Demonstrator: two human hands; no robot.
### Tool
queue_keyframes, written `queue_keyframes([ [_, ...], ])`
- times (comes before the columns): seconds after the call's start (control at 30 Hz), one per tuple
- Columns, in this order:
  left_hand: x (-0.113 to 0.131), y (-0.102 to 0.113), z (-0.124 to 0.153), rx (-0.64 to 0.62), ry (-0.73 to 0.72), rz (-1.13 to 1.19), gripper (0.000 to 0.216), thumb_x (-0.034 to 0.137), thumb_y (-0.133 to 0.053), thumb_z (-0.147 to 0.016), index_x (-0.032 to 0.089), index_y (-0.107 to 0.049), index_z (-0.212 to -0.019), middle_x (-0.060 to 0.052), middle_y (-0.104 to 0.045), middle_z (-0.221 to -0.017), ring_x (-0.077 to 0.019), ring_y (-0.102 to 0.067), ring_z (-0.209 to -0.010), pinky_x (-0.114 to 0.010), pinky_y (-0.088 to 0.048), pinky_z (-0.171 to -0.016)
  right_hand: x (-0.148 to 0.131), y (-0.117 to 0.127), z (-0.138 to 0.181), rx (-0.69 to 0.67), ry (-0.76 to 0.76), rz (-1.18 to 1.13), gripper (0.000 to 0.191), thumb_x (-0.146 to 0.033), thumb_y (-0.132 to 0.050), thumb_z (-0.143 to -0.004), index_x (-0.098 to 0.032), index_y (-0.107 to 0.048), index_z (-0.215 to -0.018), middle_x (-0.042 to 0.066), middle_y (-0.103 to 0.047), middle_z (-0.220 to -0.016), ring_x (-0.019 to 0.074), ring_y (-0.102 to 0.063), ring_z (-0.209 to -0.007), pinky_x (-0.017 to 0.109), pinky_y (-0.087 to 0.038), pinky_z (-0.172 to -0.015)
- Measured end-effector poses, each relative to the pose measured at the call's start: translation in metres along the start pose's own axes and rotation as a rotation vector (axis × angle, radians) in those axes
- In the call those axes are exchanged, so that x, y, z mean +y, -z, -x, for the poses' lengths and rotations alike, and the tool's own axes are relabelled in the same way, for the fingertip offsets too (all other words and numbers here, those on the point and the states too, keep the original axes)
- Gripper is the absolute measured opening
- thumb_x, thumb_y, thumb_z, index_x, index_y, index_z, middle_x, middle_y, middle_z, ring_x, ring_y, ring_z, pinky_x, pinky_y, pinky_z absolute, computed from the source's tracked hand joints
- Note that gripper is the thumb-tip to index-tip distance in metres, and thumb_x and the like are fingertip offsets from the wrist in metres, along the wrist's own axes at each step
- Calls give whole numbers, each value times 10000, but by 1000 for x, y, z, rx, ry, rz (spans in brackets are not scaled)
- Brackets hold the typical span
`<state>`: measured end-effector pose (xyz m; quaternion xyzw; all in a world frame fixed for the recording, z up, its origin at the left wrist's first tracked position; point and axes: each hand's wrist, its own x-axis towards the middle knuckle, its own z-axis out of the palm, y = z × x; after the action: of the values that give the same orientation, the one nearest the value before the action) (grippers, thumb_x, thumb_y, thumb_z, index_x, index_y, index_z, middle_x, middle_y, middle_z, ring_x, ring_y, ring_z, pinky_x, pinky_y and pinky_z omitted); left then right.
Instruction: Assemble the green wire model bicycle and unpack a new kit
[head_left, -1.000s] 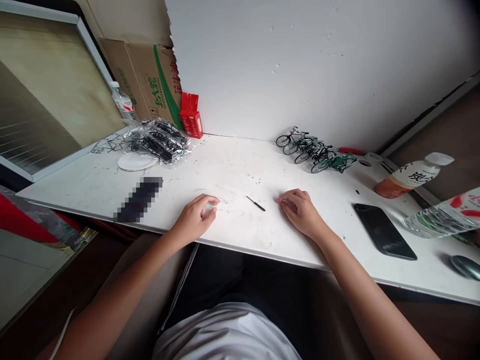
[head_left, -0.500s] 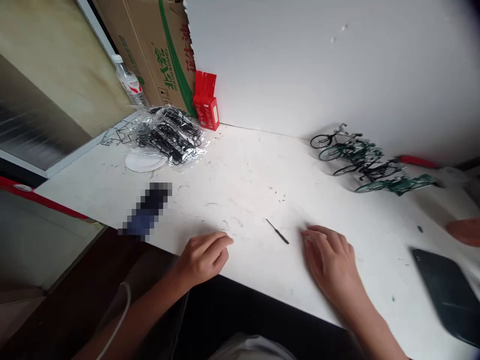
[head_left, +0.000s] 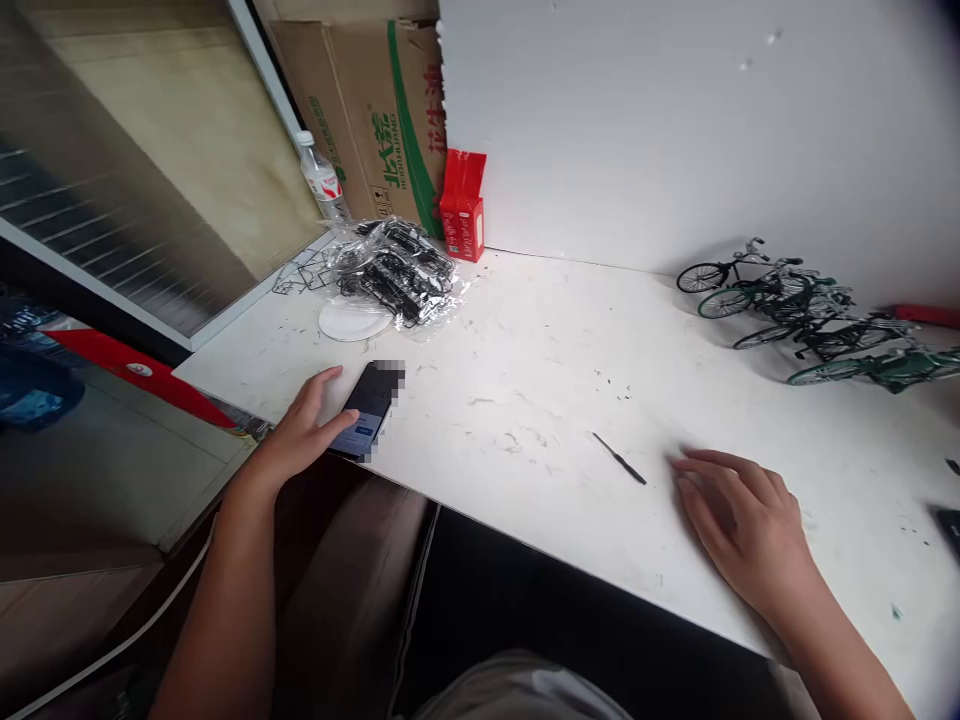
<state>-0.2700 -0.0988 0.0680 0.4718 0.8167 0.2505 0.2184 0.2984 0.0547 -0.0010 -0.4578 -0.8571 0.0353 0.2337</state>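
My left hand (head_left: 301,430) is at the table's front edge with fingers apart. Its thumb rests on the lower part of the screen of a dark smartphone (head_left: 370,405), which lies flat and is partly blurred out by pixel blocks. My right hand (head_left: 750,520) rests on the white table, loosely bent and holding nothing, with thumb and fingers apart. To its left lies a thin tool with a dark handle, like a small screwdriver (head_left: 621,460), not touched by either hand.
Several miniature bicycles (head_left: 795,315) stand at the back right against a white panel. Clear plastic bags of black wire parts (head_left: 397,270) lie at the back left on a white disc (head_left: 352,322). Behind are a bottle (head_left: 322,180), a red box (head_left: 463,225) and a carton (head_left: 367,120).
My left hand has moved left from the table edge to the phone, opening its fingers and putting its thumb on the screen. The view has turned left; my right hand stays by the thin tool.
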Motion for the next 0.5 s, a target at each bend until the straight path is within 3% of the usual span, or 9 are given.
queue_keyframes([
  [0.07,-3,1,1,-76,8,7,852,609,-663,-969,343,-315,-1700,-121,-287,-1822,-417,-283,-1683,-677,-316,-1331,1,-1,-1,5,9,3,307,-448,-549,-1081,-283,-719,-1277,132,-720,-1359,380,-685,-1183,558,-517,-987],
  [0.2,-8,-1,3,-91,-35,-10,909,623,-698,-952,360,-294,-1724,-134,-263,-1831,-465,-261,-1676,-738,-316,-1300,-3,2,-6,44,21,-4,246,-426,-557,-1077,-304,-712,-1223,128,-747,-1292,375,-718,-1135,562,-531,-974],
  [0.37,-21,-4,-2,11,-42,82,686,617,-576,-1033,371,-445,-1660,-106,-421,-1756,-441,-344,-1630,-728,-354,-1275,-10,3,-12,79,34,-17,182,-376,-626,-1029,-379,-707,-1192,119,-784,-1209,383,-755,-1068,579,-540,-932],
  [0.5,-23,-18,-12,140,-235,157,570,586,-524,-1048,271,-612,-1515,-120,-577,-1613,-377,-486,-1540,-612,-338,-1326,-15,5,-12,108,-80,38,216,-448,-604,-1030,-446,-721,-1212,137,-785,-1199,435,-745,-1107,659,-514,-1015],
])
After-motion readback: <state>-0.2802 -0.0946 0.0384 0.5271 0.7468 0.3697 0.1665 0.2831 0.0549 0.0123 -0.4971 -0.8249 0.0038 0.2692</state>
